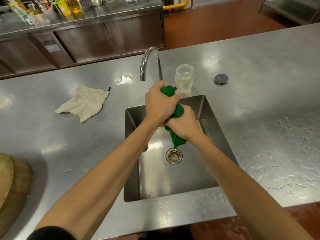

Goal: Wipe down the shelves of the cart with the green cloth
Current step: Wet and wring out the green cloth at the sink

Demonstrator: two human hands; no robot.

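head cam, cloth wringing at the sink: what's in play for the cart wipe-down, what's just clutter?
In play:
green cloth, twisted between left hand and right hand
sink, under the cloth
faucet

Lying about:
white rag on the counter, left of the sink
clear jar behind the sink
round dark lid right of the jar
bottles on the far counter

No cart in view.

Over the steel sink point(131, 153), I grip the green cloth point(178, 111) in both fists, left hand point(160, 103) beyond the right hand point(183, 124), its tail hanging above the drain point(174, 155). Behind the sink stand the faucet point(149, 61) and a clear jar point(184, 78); a white rag point(84, 103) lies to its left.
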